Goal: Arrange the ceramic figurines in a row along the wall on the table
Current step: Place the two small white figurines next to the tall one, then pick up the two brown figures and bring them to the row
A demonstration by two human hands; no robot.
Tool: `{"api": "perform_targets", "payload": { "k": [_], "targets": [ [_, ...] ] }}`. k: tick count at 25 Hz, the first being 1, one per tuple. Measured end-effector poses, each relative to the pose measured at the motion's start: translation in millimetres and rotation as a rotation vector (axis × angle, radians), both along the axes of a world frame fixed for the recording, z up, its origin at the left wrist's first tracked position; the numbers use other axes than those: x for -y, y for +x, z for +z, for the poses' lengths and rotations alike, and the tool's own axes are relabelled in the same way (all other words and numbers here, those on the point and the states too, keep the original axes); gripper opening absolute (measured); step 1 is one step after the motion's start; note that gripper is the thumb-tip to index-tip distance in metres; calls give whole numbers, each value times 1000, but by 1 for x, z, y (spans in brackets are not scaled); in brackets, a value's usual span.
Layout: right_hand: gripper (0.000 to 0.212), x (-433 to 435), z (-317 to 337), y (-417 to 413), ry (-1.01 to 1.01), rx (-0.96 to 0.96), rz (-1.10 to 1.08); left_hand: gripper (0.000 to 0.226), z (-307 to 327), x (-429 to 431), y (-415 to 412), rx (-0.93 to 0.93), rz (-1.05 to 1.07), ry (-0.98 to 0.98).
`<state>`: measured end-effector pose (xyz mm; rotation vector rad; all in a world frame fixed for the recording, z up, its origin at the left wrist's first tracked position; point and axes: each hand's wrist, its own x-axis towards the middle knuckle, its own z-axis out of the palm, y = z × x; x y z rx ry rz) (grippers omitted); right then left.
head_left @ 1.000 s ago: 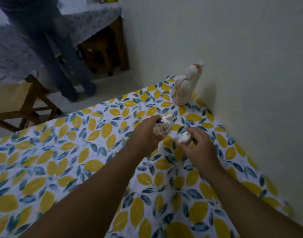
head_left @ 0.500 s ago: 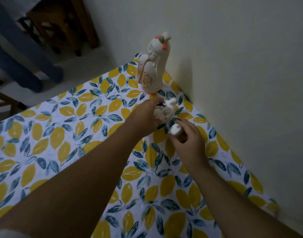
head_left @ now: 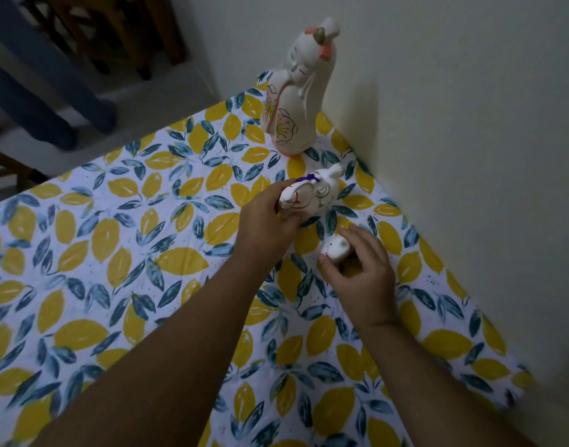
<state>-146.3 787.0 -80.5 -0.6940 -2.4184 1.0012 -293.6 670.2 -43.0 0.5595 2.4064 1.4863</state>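
Note:
A tall white figurine with flower drawings and a pink base stands upright at the table's far corner, close to the wall. My left hand grips a white animal figurine with a purple cord and red lines, a little in front of the tall one. My right hand is closed around a small round white figurine, low over the cloth beside the wall. Whether either held figurine touches the table cannot be told.
The table wears a cloth with yellow lemons and blue leaves. The pale wall runs along its right edge. Beyond the far edge are a person's legs in blue trousers, wooden furniture legs and a wooden chair.
The view has moved closer to the corner and tilted down. Both hands, still holding their figurines, have moved nearer the wall and the tall figurine.

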Motion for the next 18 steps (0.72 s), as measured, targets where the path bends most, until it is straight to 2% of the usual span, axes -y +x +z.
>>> {"api": "perform_targets", "payload": {
  "k": [4, 7, 9, 11, 14, 18],
  "targets": [
    [48, 2, 5, 3, -11, 27, -4, 52, -1, 0, -1, 19, -10, 1],
    [57, 3, 11, 5, -46, 90, 18, 63, 1, 3, 1, 70, 5, -26],
    [65, 5, 18, 8, 22, 110, 35, 68, 5, 13, 8, 67, 27, -87],
    [64, 12, 27, 11, 129, 91, 68, 65, 15, 39, 23, 8, 55, -155],
    [55, 45, 47, 14, 187, 86, 218, 59, 33, 98, 54, -93, 86, -254],
    [54, 124, 67, 14, 169, 179, 517, 56, 53, 191, 105, -132, 186, -327]
  ]
}}
